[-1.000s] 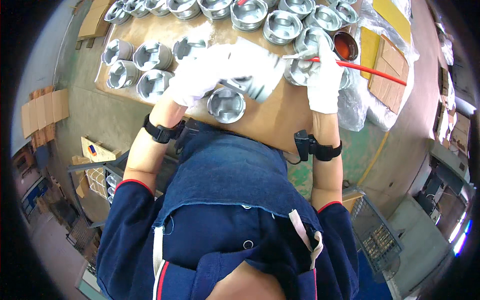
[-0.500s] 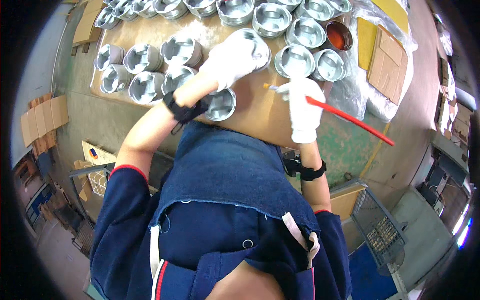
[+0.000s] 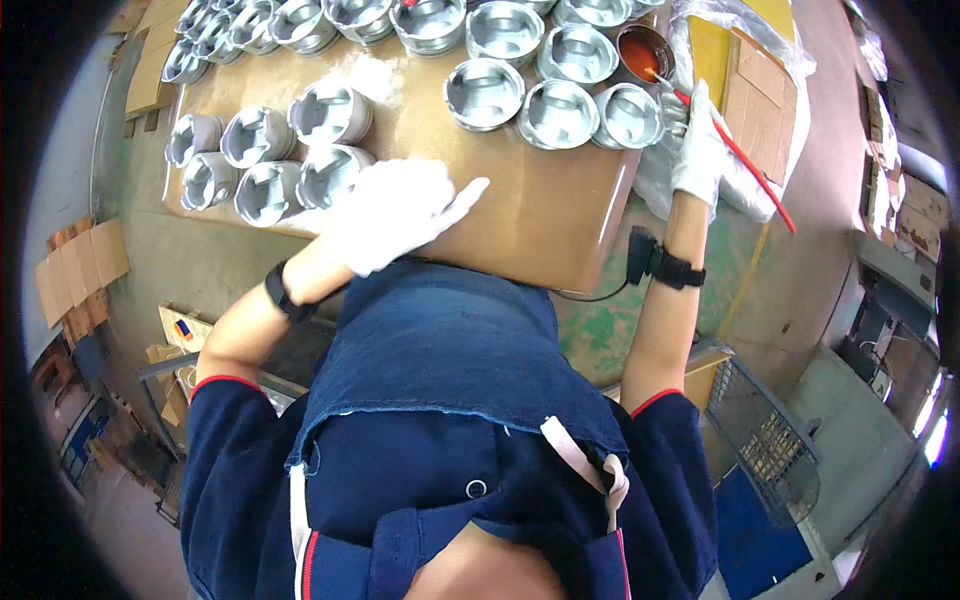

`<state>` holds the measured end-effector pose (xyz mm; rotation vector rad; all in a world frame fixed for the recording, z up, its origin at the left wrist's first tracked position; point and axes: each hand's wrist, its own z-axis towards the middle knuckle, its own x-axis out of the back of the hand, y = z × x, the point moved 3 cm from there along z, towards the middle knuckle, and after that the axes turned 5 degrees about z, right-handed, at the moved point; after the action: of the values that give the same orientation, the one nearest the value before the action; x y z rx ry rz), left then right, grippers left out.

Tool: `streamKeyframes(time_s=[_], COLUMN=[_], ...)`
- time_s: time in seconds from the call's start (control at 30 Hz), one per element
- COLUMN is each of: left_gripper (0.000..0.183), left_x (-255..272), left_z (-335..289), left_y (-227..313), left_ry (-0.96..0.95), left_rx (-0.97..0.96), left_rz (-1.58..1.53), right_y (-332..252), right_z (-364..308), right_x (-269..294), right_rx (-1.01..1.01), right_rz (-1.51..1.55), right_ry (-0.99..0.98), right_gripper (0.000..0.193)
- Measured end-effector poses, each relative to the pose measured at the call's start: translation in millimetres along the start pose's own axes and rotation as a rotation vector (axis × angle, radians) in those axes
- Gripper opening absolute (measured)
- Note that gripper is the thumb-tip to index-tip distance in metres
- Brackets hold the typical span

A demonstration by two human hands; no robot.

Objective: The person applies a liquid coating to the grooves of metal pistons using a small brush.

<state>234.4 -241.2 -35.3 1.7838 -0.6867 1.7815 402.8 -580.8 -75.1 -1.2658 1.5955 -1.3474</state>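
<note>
My right hand [image 3: 698,150] is curled round a red brush [image 3: 748,165], its shaft slanting up-left to the mouth of a nearby tin [image 3: 657,42]. My left hand [image 3: 402,208], farther off, thumb outstretched, borders silver pistons [image 3: 330,180]; its grip I can't tell.

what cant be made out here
In the head view:
What lies under the white-gloved left grip: covered by it.
Finger placement of the white-gloved right grip on the slim red-handled tool: partly hidden by the hand itself.
Whether that tool's tip touches the reddish liquid in the dark round cup: too small.
Rearmost silver metal cylinders: cut off by the top edge.
</note>
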Motion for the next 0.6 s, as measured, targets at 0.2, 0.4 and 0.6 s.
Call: streamKeyframes(time_s=[0.2, 0.4, 0.6], left_gripper=[0.051, 0.046, 0.032], left_x=[-38, -25, -19], left_z=[-35, -39, -15], left_y=[19, -27, -26], left_ry=[-0.475, -0.166, 0.593], left_rx=[0.46, 0.577, 0.682], left_rz=[-0.303, -0.761, -2.295], right_y=[19, 3, -33], right_z=[37, 16, -88], right_x=[3, -8, -55], right_rx=[0.009, 0.015, 0.247], right_rz=[-0.098, 0.034, 0.103], right_ry=[0.037, 0.024, -0.133], right_gripper=[0.051, 0.048, 0.056])
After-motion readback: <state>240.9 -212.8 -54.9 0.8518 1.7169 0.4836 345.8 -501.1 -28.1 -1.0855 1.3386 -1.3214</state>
